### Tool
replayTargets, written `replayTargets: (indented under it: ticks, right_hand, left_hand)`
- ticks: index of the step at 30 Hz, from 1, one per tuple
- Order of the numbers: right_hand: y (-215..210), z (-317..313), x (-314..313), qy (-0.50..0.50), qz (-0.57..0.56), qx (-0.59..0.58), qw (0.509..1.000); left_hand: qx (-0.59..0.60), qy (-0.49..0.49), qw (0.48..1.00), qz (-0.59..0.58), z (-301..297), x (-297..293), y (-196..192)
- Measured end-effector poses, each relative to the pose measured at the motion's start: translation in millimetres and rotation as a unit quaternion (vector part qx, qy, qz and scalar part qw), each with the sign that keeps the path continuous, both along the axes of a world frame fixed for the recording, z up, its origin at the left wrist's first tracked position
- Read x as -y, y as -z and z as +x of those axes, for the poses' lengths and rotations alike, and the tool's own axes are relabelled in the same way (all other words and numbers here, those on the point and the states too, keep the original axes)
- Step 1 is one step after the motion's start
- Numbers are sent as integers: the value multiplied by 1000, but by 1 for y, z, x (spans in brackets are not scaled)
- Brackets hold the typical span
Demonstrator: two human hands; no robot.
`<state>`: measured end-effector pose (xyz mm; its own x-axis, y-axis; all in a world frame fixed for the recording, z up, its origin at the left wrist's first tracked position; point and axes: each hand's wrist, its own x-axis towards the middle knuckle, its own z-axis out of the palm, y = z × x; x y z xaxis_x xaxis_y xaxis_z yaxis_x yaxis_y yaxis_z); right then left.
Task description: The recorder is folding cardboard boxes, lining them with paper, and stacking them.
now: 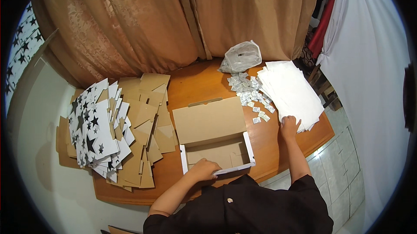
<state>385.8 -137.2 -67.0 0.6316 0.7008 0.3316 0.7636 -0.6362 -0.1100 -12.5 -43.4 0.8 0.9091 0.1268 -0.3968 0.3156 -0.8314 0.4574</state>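
Note:
An open cardboard box (216,171) sits in front of me, brown inside with white outer walls. Its brown lid (209,123) is raised and leans toward the far side. The inside shows a bare brown bottom. My left hand (204,169) is closed over the box's near wall, toward its left part. Over to the right, my right hand (290,126) rests at the near left corner of a stack of white paper sheets (293,90). Its fingers are curled against the paper there, and the fingertips are partly hidden.
Small silvery packets (247,88) lie scattered left of the paper. Behind them stands a translucent plastic bag (243,56). Flat, star-printed white and brown cardboard pieces (93,125) pile up at the left of the wooden table (195,82). Brown curtains (130,21) hang along the far edge.

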Motion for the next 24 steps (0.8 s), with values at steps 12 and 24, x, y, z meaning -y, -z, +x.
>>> replayTargets:
  ticks: [12, 24]
  right_hand:
    - [-113, 13, -43, -51, 240, -26, 969]
    - [-236, -28, -44, -302, 312, 199, 878]
  left_hand:
    - [197, -84, 976, 35, 14, -25, -43]
    - [471, -89, 836, 268, 82, -54, -147]
